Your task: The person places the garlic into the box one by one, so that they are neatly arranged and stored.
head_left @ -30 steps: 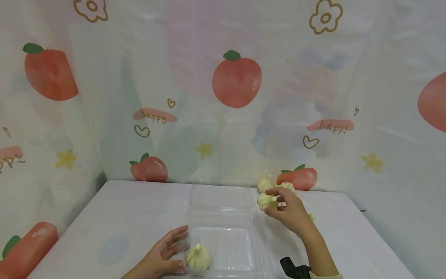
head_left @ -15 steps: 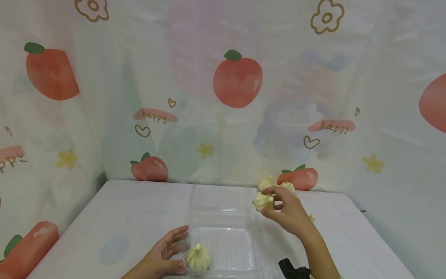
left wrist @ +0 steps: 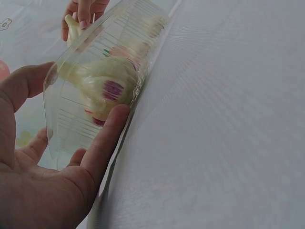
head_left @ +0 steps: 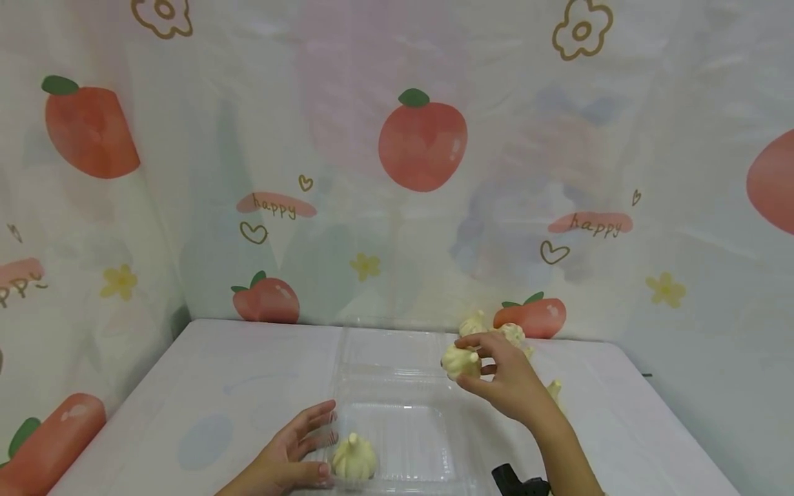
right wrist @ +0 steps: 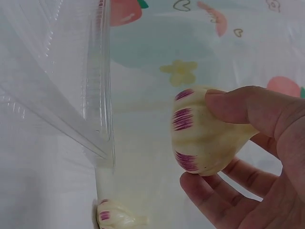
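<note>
Pinched between thumb and fingers of my right hand (head_left: 505,375) is a pale garlic bulb (head_left: 461,362), held up by the right edge of the clear plastic box; purple streaks mark the bulb (right wrist: 200,133) in the right wrist view. The box (head_left: 403,406) lies with its lid laid back. A second bulb (head_left: 354,458) sits in its near left corner. My left hand (head_left: 288,451) holds the box's left side, thumb at the near end and fingers along the wall; in the left wrist view, the fingers of the left hand (left wrist: 62,157) span the clear wall beside the bulb (left wrist: 107,83).
More garlic bulbs (head_left: 473,324) lie at the back of the white table (head_left: 267,372), right of the lid, and one (head_left: 554,390) is partly hidden behind the right wrist. A black strap or device (head_left: 521,482) shows at the right forearm. A printed cloth hangs behind.
My right hand has moved a little left with its garlic bulb, towards the box. The left hand and the bulb in the box have stayed in place.
</note>
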`<act>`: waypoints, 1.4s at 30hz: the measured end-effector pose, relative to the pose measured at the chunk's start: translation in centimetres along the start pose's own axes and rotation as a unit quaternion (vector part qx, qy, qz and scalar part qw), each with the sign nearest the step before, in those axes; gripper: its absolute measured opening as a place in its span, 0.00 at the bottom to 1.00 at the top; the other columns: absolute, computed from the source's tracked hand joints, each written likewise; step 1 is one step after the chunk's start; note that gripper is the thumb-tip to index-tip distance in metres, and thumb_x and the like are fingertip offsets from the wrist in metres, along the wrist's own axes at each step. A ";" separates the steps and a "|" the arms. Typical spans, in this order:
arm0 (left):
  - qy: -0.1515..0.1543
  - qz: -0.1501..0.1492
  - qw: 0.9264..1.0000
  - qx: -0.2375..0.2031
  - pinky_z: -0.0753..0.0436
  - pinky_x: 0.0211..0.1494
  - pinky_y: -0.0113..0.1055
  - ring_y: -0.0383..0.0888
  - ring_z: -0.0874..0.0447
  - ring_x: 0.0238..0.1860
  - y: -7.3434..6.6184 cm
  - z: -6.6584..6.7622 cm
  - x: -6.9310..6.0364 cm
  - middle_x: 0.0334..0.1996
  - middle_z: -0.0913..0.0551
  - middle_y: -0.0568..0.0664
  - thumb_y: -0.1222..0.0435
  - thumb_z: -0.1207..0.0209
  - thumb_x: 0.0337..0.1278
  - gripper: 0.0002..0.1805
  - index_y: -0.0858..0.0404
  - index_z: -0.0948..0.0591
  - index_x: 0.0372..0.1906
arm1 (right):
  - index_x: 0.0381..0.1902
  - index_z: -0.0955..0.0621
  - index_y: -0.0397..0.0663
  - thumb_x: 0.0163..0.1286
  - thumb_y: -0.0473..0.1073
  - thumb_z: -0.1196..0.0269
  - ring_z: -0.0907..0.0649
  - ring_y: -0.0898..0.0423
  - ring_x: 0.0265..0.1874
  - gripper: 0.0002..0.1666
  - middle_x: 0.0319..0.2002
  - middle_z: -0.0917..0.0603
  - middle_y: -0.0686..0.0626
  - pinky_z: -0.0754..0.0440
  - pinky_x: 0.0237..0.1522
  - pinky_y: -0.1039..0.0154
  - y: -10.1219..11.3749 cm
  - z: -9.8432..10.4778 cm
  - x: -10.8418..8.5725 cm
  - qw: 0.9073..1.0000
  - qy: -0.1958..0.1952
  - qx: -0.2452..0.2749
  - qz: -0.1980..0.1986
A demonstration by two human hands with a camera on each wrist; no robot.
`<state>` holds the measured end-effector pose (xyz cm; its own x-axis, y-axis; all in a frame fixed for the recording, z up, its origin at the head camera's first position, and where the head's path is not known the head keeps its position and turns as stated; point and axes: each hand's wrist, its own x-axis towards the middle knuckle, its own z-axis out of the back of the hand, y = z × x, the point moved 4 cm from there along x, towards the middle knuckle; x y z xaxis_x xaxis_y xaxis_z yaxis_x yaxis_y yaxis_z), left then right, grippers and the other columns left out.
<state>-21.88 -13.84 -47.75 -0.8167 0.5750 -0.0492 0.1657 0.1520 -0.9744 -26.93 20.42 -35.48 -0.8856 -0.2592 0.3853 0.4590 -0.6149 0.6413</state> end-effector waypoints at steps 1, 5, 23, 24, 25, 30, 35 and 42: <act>0.000 0.000 1.000 0.001 0.20 0.59 0.52 0.63 0.48 0.76 0.0 0.0 0.0 0.78 0.59 0.69 0.67 0.39 0.66 0.46 0.60 0.52 0.80 | 0.52 0.18 0.55 0.56 0.39 0.24 0.22 0.53 0.46 0.26 0.53 0.18 0.53 0.15 0.44 0.61 0.1 0.0 0.0 1.000 0.001 -0.002 0.003; -0.001 0.002 1.000 -0.002 0.20 0.59 0.52 0.64 0.47 0.76 0.0 -0.1 -0.1 0.78 0.59 0.69 0.67 0.38 0.66 0.46 0.61 0.53 0.80 | 0.52 0.18 0.56 0.55 0.39 0.23 0.22 0.53 0.46 0.26 0.53 0.19 0.54 0.15 0.44 0.61 0.5 -0.3 -0.1 1.000 0.007 -0.004 0.010; 0.000 0.001 1.000 -0.006 0.20 0.58 0.52 0.64 0.48 0.76 0.2 -0.2 -0.1 0.78 0.59 0.69 0.67 0.39 0.66 0.45 0.61 0.53 0.80 | 0.52 0.19 0.61 0.54 0.38 0.24 0.22 0.57 0.44 0.27 0.50 0.20 0.59 0.16 0.43 0.62 2.7 -1.5 -0.6 0.998 0.046 -0.015 0.035; 0.000 0.000 1.000 -0.005 0.20 0.58 0.52 0.64 0.48 0.76 0.2 -0.2 0.0 0.78 0.59 0.69 0.67 0.39 0.66 0.46 0.61 0.53 0.80 | 0.52 0.19 0.61 0.54 0.38 0.24 0.22 0.57 0.44 0.27 0.50 0.20 0.60 0.16 0.43 0.62 2.8 -1.6 -0.6 0.998 0.049 -0.014 0.033; 0.000 0.000 1.000 -0.002 0.20 0.58 0.51 0.63 0.48 0.76 0.2 -0.2 0.0 0.78 0.59 0.69 0.67 0.38 0.66 0.46 0.61 0.52 0.80 | 0.52 0.19 0.61 0.54 0.38 0.24 0.21 0.57 0.44 0.28 0.50 0.20 0.61 0.16 0.43 0.62 2.9 -1.6 -0.6 0.998 0.051 -0.014 0.031; -0.002 0.001 1.000 0.002 0.20 0.59 0.51 0.62 0.47 0.76 0.1 -0.1 0.0 0.79 0.60 0.67 0.67 0.38 0.65 0.46 0.60 0.52 0.80 | 0.52 0.20 0.63 0.54 0.38 0.24 0.19 0.57 0.45 0.28 0.50 0.21 0.63 0.16 0.44 0.63 3.3 -1.9 -0.7 0.997 0.062 -0.014 0.036; -0.002 0.001 1.000 0.005 0.20 0.59 0.51 0.62 0.47 0.76 0.1 0.0 0.0 0.79 0.59 0.68 0.67 0.38 0.65 0.46 0.60 0.52 0.80 | 0.52 0.20 0.64 0.55 0.39 0.24 0.19 0.57 0.45 0.28 0.50 0.21 0.64 0.16 0.43 0.64 3.8 -2.4 -0.8 0.996 0.077 -0.021 0.048; -0.004 0.003 1.000 0.004 0.20 0.58 0.52 0.61 0.46 0.75 0.0 -0.1 -0.1 0.79 0.60 0.67 0.66 0.38 0.66 0.45 0.60 0.52 0.80 | 0.51 0.19 0.62 0.54 0.38 0.25 0.20 0.58 0.45 0.27 0.50 0.20 0.64 0.16 0.41 0.63 4.6 -3.3 -0.9 0.992 0.092 -0.019 0.079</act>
<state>-21.79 -13.79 -47.70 -0.8208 0.5685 -0.0561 0.1658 0.1432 -0.9757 -24.27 15.35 -35.07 -0.8020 -0.4846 0.3493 0.5937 -0.5823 0.5553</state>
